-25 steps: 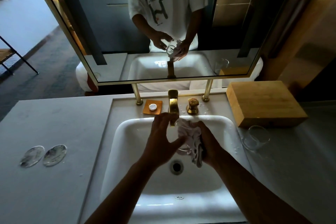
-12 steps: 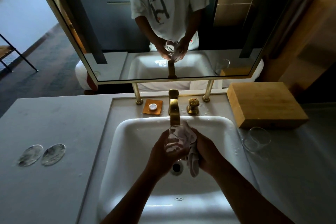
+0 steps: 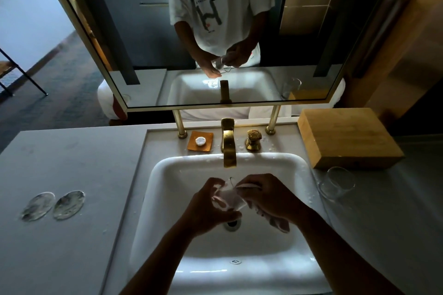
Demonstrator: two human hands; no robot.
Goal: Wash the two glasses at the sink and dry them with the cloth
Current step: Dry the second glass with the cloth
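While we work above the sink (image 3: 165, 189), just in front of the faucet (image 3: 229, 151), our left hand (image 3: 206, 208) curls around the glass (image 3: 227, 199), fingers closed on its wall, likely so the drips fall into the basin. Our right hand (image 3: 271, 196) grasps the cloth (image 3: 275, 220), fingers pinched at the glass's rim, and the cloth's tail hangs toward the drain (image 3: 232, 224); this looks like a wipe of the inside. The second glass (image 3: 336, 183) stands to the right of the sink on the counter (image 3: 84, 175), just in front of the wooden box (image 3: 347, 136), out of the way. Compared with half a second ago, the cloth no longer bunches over the top of the glass, and the glass now tips toward our right hand.
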